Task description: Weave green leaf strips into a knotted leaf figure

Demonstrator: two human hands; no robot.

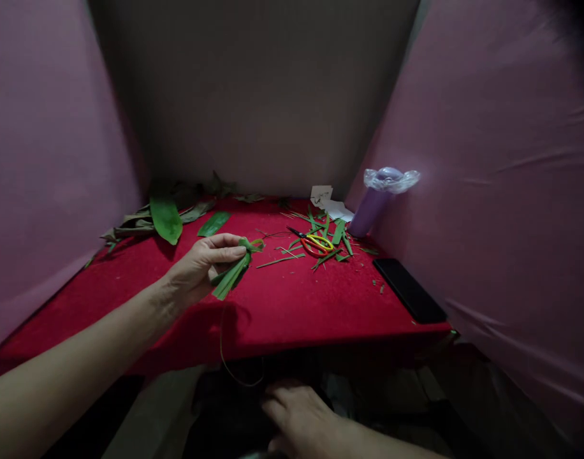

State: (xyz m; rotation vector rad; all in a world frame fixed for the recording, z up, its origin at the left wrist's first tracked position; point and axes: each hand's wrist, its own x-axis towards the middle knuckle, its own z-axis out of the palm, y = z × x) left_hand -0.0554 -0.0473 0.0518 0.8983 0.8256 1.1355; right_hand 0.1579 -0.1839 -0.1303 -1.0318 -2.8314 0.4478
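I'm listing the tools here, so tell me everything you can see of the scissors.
The scissors have slim, dark, metal-looking blades and two looped handles, one yellow and one red, smooth like plastic. They lie unheld on the red cloth, right of its middle, blades pointing away and to the left. Cut green leaf strips lie around them, some apparently against the handles. Whether the blades are fully closed is too small to tell.

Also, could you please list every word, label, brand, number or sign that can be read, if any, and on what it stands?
White card: dark marks, too small and blurred to read.
Phone, scissors, purple container: no writing visible.
So there is no readable text to quote.
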